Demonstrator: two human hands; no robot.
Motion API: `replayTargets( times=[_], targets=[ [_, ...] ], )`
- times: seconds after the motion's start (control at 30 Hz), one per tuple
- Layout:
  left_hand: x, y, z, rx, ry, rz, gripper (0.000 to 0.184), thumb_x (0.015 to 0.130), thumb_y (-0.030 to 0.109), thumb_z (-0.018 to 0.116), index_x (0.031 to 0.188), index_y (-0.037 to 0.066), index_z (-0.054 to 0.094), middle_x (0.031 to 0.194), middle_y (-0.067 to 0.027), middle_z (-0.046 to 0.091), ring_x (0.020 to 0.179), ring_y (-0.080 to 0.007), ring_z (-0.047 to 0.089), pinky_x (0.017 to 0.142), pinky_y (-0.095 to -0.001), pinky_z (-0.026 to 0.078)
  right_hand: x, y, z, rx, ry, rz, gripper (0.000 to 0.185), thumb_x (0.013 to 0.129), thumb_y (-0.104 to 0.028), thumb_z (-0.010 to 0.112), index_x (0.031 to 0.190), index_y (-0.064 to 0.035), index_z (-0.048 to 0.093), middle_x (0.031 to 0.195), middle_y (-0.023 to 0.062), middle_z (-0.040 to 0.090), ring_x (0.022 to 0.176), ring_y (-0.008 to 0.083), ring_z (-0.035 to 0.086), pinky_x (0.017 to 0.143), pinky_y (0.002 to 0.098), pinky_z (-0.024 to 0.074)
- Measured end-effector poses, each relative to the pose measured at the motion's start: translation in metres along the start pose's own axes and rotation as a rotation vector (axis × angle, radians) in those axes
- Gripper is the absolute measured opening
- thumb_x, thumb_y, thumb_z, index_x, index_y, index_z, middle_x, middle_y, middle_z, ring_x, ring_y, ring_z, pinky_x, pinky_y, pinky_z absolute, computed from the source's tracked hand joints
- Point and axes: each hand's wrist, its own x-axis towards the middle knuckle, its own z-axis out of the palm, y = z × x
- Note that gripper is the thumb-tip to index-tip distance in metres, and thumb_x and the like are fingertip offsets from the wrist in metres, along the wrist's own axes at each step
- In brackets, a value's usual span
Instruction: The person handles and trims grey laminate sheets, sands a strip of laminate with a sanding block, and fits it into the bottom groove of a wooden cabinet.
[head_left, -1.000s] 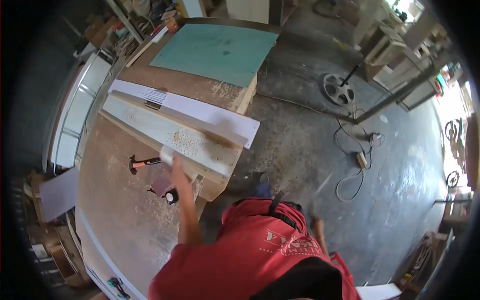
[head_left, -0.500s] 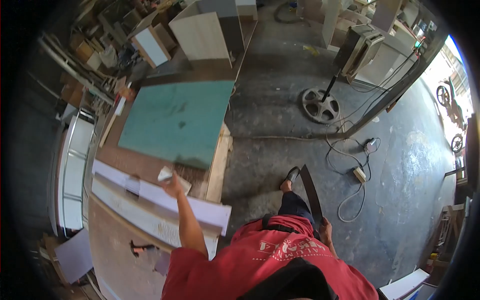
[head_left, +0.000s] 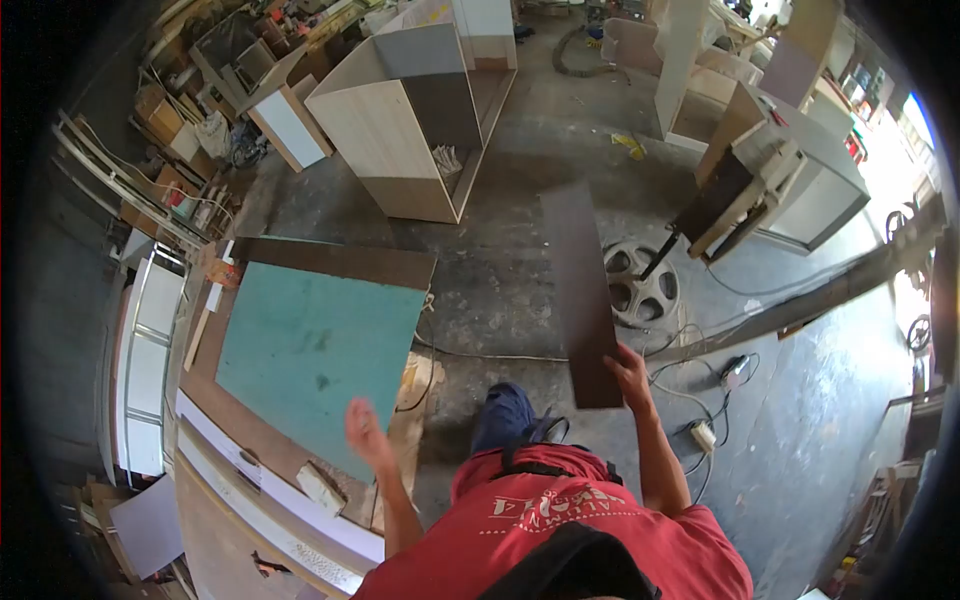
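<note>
A long dark brown board is held by its lower right edge in my right hand, which grips it to the right of my body. The board stands out in front of me over the floor, hiding part of a spoked wheel base. My left hand, slightly smeared by motion, is raised over the near edge of a green sheet on the worktable. Its fingers look stretched out, with nothing visible in them. A small whitish block lies on the table just below that hand.
Light panel cabinets stand ahead. To the right are the spoked wheel base of a stand, a slanting post, and cables with a power strip on the floor. A hammer lies at the lower left.
My right hand has brought the brown board up and forward from beside my leg. My left hand has moved right, away from the whitish block. The view has tilted up and I have stepped forward.
</note>
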Motion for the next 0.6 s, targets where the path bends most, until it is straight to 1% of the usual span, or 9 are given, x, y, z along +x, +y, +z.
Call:
replayTargets(
  times=[0.13, 0.2, 0.23, 0.3, 0.33, 0.43, 0.5, 0.57, 0.6],
  targets=[
    [0.012, 0.1, 0.16, -0.303, -0.655, -0.363, 0.044, 0.097, 0.034, 0.06, 0.126, 0.001, 0.06, 0.111, -0.0112, 0.069, 0.104, -0.0226, 0.066, 0.089, -0.0345, 0.05, 0.129, -0.011, 0.038, -0.261, -0.049, -0.062, 0.019, 0.087, -0.001, 0.067, 0.106, 0.0014, 0.067, 0.096, 0.0003, 0.068, 0.087, 0.009, 0.059, 0.077, 0.0272, 0.0474],
    [0.037, 0.103, 0.225, -0.666, -0.878, -0.695, 0.057, 0.097, 0.046, 0.054, 0.126, -0.003, 0.058, 0.114, -0.0142, 0.069, 0.106, -0.0259, 0.066, 0.091, -0.0401, 0.051, 0.185, -0.002, 0.059, -0.197, -0.088, -0.051, 0.02, 0.087, 0.0, 0.067, 0.107, 0.0019, 0.068, 0.096, 0.0013, 0.068, 0.088, 0.0104, 0.06, 0.08, 0.0272, 0.0482],
    [0.056, 0.113, 0.258, -0.683, -0.881, -0.696, 0.057, 0.097, 0.046, 0.054, 0.126, -0.003, 0.058, 0.114, -0.0142, 0.069, 0.106, -0.0259, 0.066, 0.091, -0.0401, 0.051, 0.217, 0.001, 0.062, -0.117, -0.121, -0.04, 0.02, 0.088, 0.001, 0.067, 0.108, 0.0024, 0.069, 0.097, 0.0023, 0.068, 0.089, 0.0118, 0.061, 0.084, 0.0272, 0.049],
    [0.101, 0.14, 0.315, -1.047, -1.152, -1.114, 0.06, 0.097, 0.048, 0.053, 0.126, -0.004, 0.058, 0.115, -0.0162, 0.068, 0.105, -0.0281, 0.067, 0.089, -0.0431, 0.053, 0.281, 0.004, 0.061, -0.156, -0.131, -0.111, 0.02, 0.085, 0.005, 0.066, 0.105, 0.0018, 0.069, 0.097, 0.0034, 0.069, 0.091, 0.0132, 0.063, 0.085, 0.0278, 0.0493],
    [0.12, 0.124, 0.346, -1.041, -1.146, -1.049, 0.078, 0.096, 0.063, 0.042, 0.132, -0.006, 0.054, 0.122, -0.0181, 0.066, 0.104, -0.0298, 0.067, 0.089, -0.0438, 0.053, 0.312, 0.002, 0.061, -0.18, -0.142, -0.172, 0.021, 0.082, 0.009, 0.065, 0.101, 0.0012, 0.07, 0.097, 0.0045, 0.07, 0.093, 0.0146, 0.064, 0.086, 0.0284, 0.0497],
    [0.201, 0.098, 0.441, -1.07, -1.163, -1.352, 0.067, 0.099, 0.053, 0.046, 0.129, -0.007, 0.055, 0.119, -0.0166, 0.067, 0.102, -0.0254, 0.067, 0.088, -0.0395, 0.054, 0.397, -0.042, 0.059, -0.308, -0.189, -0.312, 0.028, 0.076, 0.014, 0.062, 0.099, -0.0002, 0.071, 0.097, 0.0086, 0.072, 0.098, 0.0204, 0.067, 0.091, 0.0309, 0.0501],
    [0.235, 0.119, 0.473, -1.012, -1.294, -0.76, 0.043, 0.101, 0.032, 0.054, 0.124, -0.004, 0.058, 0.113, -0.0123, 0.069, 0.098, -0.0206, 0.068, 0.085, -0.0335, 0.054, 0.461, -0.056, 0.052, -0.381, -0.226, -0.354, 0.044, 0.072, 0.015, 0.062, 0.11, -0.004, 0.07, 0.113, 0.0124, 0.069, 0.11, 0.0237, 0.065, 0.096, 0.0328, 0.0491],
    [0.282, 0.163, 0.53, -0.93, -1.363, -0.82, 0.028, 0.099, 0.019, 0.056, 0.119, 0.001, 0.06, 0.106, -0.0083, 0.069, 0.095, -0.0174, 0.068, 0.083, -0.0314, 0.054, 0.509, -0.102, 0.07, -0.742, 0.203, -0.577, 0.06, 0.074, 0.014, 0.065, 0.129, -0.0089, 0.061, 0.129, 0.0122, 0.061, 0.114, 0.0223, 0.062, 0.097, 0.0342, 0.0482],
    [0.305, 0.176, 0.562, -0.894, -1.385, -0.847, 0.023, 0.098, 0.015, 0.057, 0.118, 0.002, 0.061, 0.104, -0.007, 0.069, 0.094, -0.0163, 0.068, 0.082, -0.0307, 0.054, 0.538, -0.092, 0.061, -0.606, 0.228, -0.362, 0.058, 0.087, 0.0, 0.066, 0.141, -0.0133, 0.05, 0.14, 0.0097, 0.053, 0.116, 0.0239, 0.059, 0.096, 0.0353, 0.0483]
  ],
)
